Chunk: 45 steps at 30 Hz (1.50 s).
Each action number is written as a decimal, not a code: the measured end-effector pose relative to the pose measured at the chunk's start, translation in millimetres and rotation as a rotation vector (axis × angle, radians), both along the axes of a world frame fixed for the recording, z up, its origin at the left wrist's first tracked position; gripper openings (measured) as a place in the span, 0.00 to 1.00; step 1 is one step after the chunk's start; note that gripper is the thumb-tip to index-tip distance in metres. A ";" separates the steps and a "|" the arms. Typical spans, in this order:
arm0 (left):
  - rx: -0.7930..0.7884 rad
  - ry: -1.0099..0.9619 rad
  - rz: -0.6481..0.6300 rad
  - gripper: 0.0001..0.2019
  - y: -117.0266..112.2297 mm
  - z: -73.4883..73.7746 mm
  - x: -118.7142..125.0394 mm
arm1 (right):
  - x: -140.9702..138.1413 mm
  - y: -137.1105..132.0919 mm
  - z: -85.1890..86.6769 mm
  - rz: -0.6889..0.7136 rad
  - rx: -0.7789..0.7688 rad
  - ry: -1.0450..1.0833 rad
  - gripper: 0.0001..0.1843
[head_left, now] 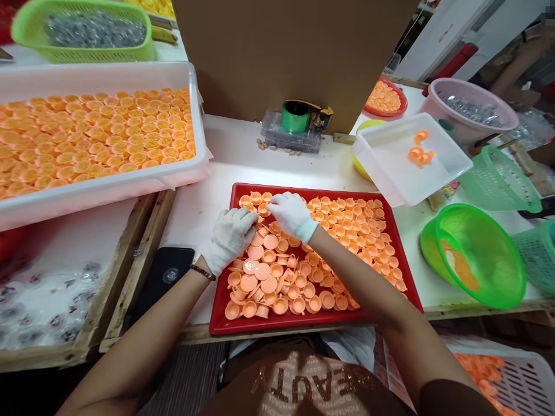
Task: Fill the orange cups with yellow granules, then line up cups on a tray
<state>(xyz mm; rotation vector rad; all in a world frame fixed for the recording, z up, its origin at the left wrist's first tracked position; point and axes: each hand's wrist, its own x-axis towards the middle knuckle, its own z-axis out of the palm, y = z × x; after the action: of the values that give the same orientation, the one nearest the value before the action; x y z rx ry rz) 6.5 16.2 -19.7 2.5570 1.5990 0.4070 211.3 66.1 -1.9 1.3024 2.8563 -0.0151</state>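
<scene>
A red tray (314,325) lies before me, covered with small orange plastic cups (281,305) that have little side tabs. On the right side the cups stand upright in close rows; nearer the left they lie in a loose heap, some upside down. My left hand (232,236), in a white glove, reaches over the tray's left edge with its fingers bent down among the cups. Just beside it, my right hand (291,216), also gloved, has its fingers drawn together over cups near the back left. Both sets of fingertips partly hide what they touch.
A white tub (197,144) full of orange cups stands at left. Behind the tray, green tape (295,117) rests on a clear box (277,137) before a cardboard panel (281,58). At right are a white bin (381,153) and a green bowl (498,260). A phone (165,271) lies left.
</scene>
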 end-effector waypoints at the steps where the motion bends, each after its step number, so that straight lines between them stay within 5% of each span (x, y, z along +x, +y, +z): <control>1: 0.013 -0.013 0.013 0.07 -0.7 -1.7 0.9 | 2.4 -4.2 1.2 -0.012 -0.007 0.025 0.14; 12: 0.096 -0.109 0.132 0.08 1.9 -0.9 -11.9 | 2.6 -34.3 7.3 -0.173 -0.022 0.058 0.19; 16: 0.085 -0.104 0.238 0.10 -11.0 4.1 -29.8 | -6.7 -32.2 7.4 -0.153 -0.108 0.069 0.20; 22: 0.078 -0.031 0.191 0.13 -25.1 11.1 -27.0 | -8.6 -19.9 12.8 -0.268 -0.129 -0.002 0.15; 29: -0.037 0.046 0.254 0.08 -36.9 14.3 -19.3 | 5.1 -44.3 3.2 0.068 -0.145 0.069 0.14; 35: 0.136 0.177 0.161 0.08 -50.7 6.9 -10.4 | -0.8 -43.8 4.8 -0.006 -0.116 0.039 0.14; 41: 0.087 0.292 0.021 0.07 -49.5 17.9 -0.7 | -9.2 -43.9 -2.7 -0.060 -0.212 0.098 0.13; 45: 0.048 0.263 0.009 0.07 -49.6 19.5 -2.5 | 5.4 -48.3 -6.0 0.064 -0.146 0.115 0.10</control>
<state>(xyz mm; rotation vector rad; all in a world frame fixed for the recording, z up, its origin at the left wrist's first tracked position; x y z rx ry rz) 4.0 -33.5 -0.2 2.7362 1.6998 0.1140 216.7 17.8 -7.9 1.2202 2.9245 -0.3015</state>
